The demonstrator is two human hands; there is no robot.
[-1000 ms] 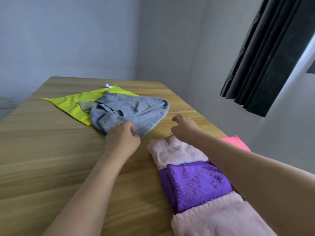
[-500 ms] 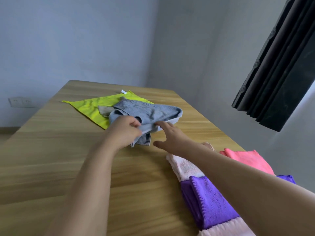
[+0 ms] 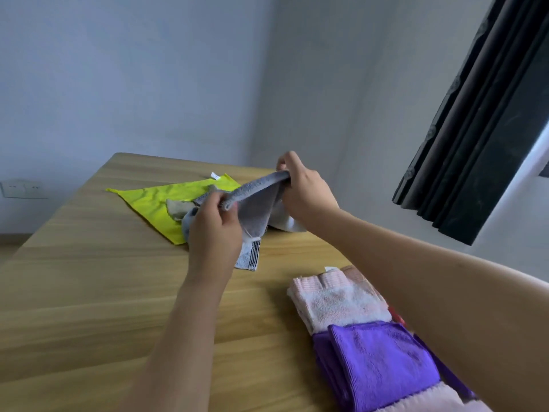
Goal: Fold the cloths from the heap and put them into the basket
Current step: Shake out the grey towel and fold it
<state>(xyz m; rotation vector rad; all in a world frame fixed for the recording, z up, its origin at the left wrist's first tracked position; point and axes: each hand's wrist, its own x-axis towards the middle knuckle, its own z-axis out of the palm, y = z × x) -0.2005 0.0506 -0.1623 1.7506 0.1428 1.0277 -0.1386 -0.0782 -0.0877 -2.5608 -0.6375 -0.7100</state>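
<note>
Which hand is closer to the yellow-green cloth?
The left hand. It pinches the grey towel right above the near corner of the yellow-green cloth. The right hand grips the towel's other end, off beyond the cloth's right edge.

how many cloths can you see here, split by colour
grey: 1, the grey cloth lifted between the left hand and right hand
yellow-green: 1, the yellow-green cloth flat on the table
beige: 1, the beige cloth, partly hidden
pink: 2, the far pink cloth and near pink cloth
purple: 1, the purple cloth
total: 6
</note>
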